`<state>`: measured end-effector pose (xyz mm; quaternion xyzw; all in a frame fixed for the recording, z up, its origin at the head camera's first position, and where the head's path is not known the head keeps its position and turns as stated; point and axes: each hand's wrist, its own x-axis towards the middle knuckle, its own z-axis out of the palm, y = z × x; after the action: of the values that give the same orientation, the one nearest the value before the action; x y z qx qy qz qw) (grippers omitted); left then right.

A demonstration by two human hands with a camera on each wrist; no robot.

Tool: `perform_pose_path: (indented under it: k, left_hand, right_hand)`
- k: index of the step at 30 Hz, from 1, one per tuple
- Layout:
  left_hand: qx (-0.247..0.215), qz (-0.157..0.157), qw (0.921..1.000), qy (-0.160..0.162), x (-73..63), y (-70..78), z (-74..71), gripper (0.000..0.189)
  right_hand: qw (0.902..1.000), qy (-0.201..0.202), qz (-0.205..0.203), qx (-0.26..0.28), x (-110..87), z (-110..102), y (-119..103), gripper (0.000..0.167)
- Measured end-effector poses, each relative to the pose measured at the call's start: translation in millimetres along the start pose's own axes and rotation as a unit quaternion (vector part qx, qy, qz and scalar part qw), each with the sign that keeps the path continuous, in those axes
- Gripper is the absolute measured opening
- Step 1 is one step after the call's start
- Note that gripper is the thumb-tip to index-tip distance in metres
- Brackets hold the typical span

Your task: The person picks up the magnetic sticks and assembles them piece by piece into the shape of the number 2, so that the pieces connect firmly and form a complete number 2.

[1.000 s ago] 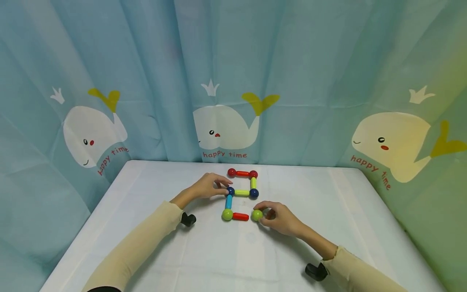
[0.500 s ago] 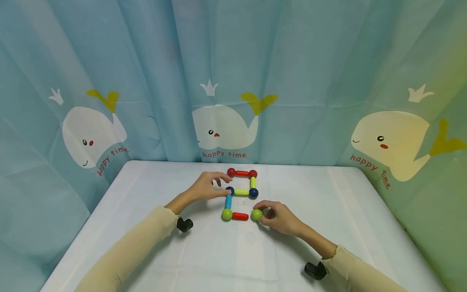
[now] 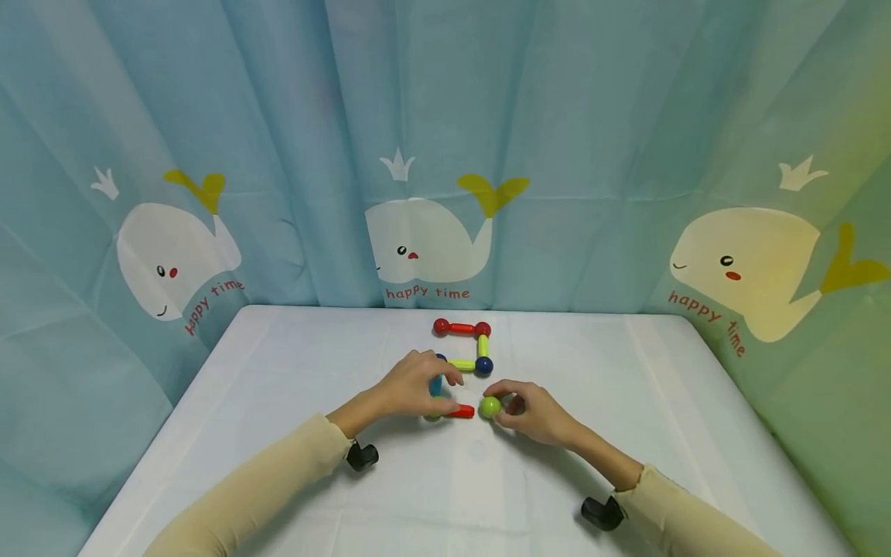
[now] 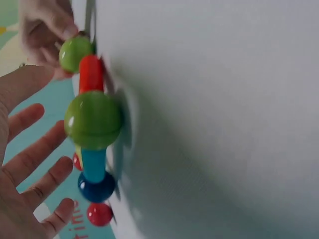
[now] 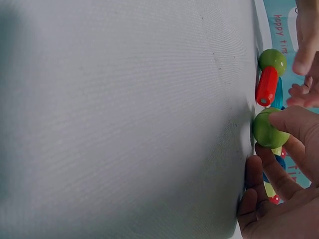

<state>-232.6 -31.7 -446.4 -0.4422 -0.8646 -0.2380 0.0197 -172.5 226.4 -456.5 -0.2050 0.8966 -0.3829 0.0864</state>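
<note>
My right hand (image 3: 539, 415) pinches a green ball (image 3: 490, 408) between thumb and fingers, low at the table. Just left of that ball lies a red rod (image 3: 466, 411), with a small gap between them in the head view. The rod's other end meets a second green ball (image 4: 93, 119), partly hidden in the head view by my left hand (image 3: 414, 384). Fingers spread, my left hand hovers over this corner and holds nothing. A light blue rod (image 4: 93, 165) runs from the second green ball to a navy ball (image 4: 96, 186).
Farther back, the connected shape continues with yellow-green rods (image 3: 483, 346), another navy ball (image 3: 483, 365), two red balls (image 3: 483, 330) and a red rod (image 3: 461, 329). All lie on a white table (image 3: 599, 363). A whale-printed curtain (image 3: 592, 139) hangs behind.
My left hand has left the navy ball and come nearer, to the red rod and corner green ball. My right hand keeps the green ball in about the same place.
</note>
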Motion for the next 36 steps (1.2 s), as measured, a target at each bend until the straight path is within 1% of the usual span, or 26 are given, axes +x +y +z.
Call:
perform_pose_path:
  k: [4,6,11,17,21,26,30,36]
  left_hand:
    - [0.05,0.009,0.9987,-0.008,-1.2,5.4,7.1,0.033]
    - [0.07,0.006,0.9975,-0.011,-1.8,6.9,9.8,0.032]
    - [0.098,0.002,0.995,-0.017,-1.9,9.5,13.6,0.029]
    - [0.123,-0.001,0.9922,-0.022,-1.1,9.3,16.9,0.018]
    - [0.119,-0.005,0.9927,-0.018,-1.6,8.7,18.2,0.016]
    - [0.093,-0.021,0.9954,-0.008,-4.1,9.0,17.4,0.015]
    - [0.079,-0.027,0.9965,-0.001,-6.0,9.5,16.1,0.015]
    - [0.075,-0.032,0.9967,-0.002,-6.6,8.6,15.3,0.016]
  right_hand:
    - [1.0,-0.001,0.003,0.002,0.2,0,0,0.033]
    - [1.0,-0.002,0.004,0.002,0.1,0,0,0.033]
    - [1.0,-0.002,0.006,0.001,0.2,0,1,0.033]
    - [1.0,-0.002,0.007,0.0,0.4,1,1,0.033]
    - [1.0,-0.001,0.007,0.0,0.2,1,1,0.033]
    - [1.0,0.003,0.004,-0.002,0.1,1,1,0.033]
    - [1.0,0.004,0.001,-0.004,-0.3,2,1,0.033]
    - [1.0,0.006,0.0,-0.003,0.5,3,1,0.033]
